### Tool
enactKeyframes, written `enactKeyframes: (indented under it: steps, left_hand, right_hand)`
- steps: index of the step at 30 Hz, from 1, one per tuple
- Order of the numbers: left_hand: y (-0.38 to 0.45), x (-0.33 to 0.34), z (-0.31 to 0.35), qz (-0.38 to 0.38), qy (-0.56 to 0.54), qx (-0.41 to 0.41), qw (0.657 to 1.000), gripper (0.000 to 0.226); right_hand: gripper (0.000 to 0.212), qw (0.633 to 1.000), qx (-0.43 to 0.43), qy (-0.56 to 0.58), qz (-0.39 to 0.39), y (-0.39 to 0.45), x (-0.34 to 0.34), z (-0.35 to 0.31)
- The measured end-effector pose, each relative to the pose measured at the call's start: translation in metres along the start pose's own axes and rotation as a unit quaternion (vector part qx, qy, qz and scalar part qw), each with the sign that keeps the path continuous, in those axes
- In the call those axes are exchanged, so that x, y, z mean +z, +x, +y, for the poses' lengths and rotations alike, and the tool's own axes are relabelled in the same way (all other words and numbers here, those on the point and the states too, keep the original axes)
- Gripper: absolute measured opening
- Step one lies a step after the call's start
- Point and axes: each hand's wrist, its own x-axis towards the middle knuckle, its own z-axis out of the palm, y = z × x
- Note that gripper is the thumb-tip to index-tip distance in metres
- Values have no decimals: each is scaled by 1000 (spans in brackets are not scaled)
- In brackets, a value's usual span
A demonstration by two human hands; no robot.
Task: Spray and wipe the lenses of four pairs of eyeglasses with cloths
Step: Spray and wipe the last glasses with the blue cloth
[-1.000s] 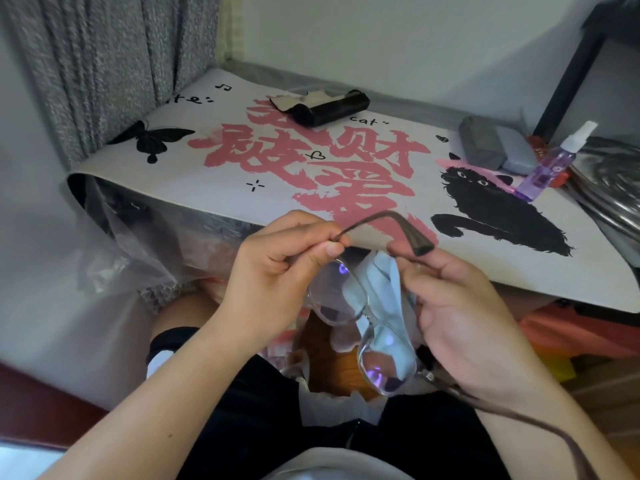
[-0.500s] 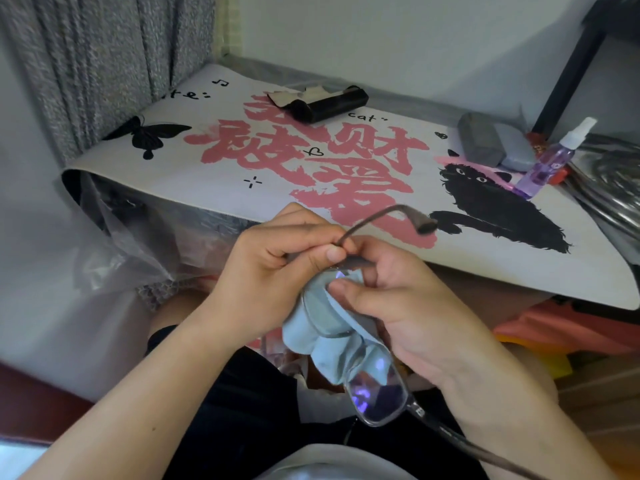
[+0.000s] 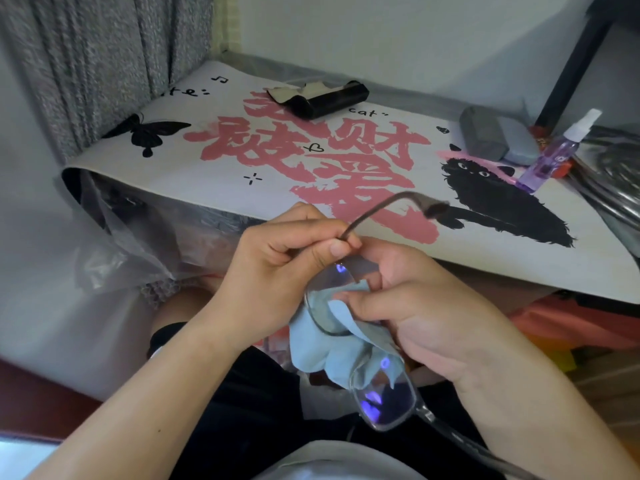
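Head view, nearest first, all placed w/ ref to the eyeglasses (image 3: 360, 344), which sit mid-air over the lap, below the desk edge. Nearest lens (image 3: 384, 400) is bare, clear plastic rim, purple glints on the glass; one clear temple runs off toward bottom right. Upper lens is wrapped front and back in a pale blue cloth (image 3: 332, 344), soft microfibre look, bunched and hanging in folds under the frame.

Right hand (image 3: 426, 317), right of the glasses: thumb and fingers curled, pinching cloth onto that upper lens, so prob. rubbing both faces at once. Left hand (image 3: 277, 275), left of them: thumb and forefinger pinch the dark thin temple (image 3: 388, 206) near the hinge, rest of the fingers curled. That looks like a steadying hold, keeping skin off the glass. Temple arcs up past the glasses, hooked tip free.

Beyond the glasses: desk mat (image 3: 242, 161), flat, white w/ pink brush lettering, black cat and butterfly prints. Far right of the glasses on it, a purple spray bottle (image 3: 550, 157), clear plastic, white nozzle, leaning, within reach for the next spray. Just behind it a grey eyeglass case (image 3: 491, 136), rounded. Straight back from the glasses, a black case (image 3: 329, 98), glossy, w/ a pale cloth or card on it, can't tell which.
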Motion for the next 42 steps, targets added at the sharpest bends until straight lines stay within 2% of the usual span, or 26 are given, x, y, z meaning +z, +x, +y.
enactKeyframes:
  steps: [4, 10, 13, 17, 20, 23, 27, 30, 33, 35, 39, 42]
  left_hand:
    - [-2, 5, -1, -7, -45, -29, 999, 14]
    - [0, -1, -2, -19, -57, -51, 997, 13]
    - [0, -2, -2, -27, -14, -29, 999, 20]
    - [0, -3, -1, -13, 12, 1, 1000, 14]
    - [1, -3, -1, -21, 36, 26, 999, 12]
    - [2, -1, 0, -28, 50, 36, 998, 11]
    - [2, -6, -3, -15, 22, 24, 999, 12]
    - [3, -8, -1, -19, 32, 31, 999, 13]
    - [3, -6, -1, -27, 34, 27, 999, 16]
    - [3, -5, -1, -20, 33, 18, 999, 17]
    - [2, -1, -4, -9, 31, 6, 999, 15]
    - [1, -3, -9, 5, 0, -19, 1000, 13]
  right_hand:
    - [39, 999, -26, 21, 22, 7, 4, -8]
    - [51, 997, -48, 5, 58, 11, 11, -10]
    - [53, 996, -54, -48, 55, 8, 15, -7]
    - [56, 989, -56, -129, 41, 2, 19, 1]
    - [55, 990, -43, -131, 31, -5, 13, 8]
    - [48, 999, -6, -44, -22, -12, 8, 7]
    - [52, 993, 17, 45, -111, -10, 2, -1]
    - [52, 988, 29, 39, -148, -2, 1, -5]
    - [47, 993, 34, -6, -113, 3, 5, -4]
    - [51, 997, 11, -20, -69, 7, 9, -5]
    - [53, 1000, -20, -1, 7, 15, 12, -10]
    - [62, 998, -16, 21, 65, 21, 11, -6]
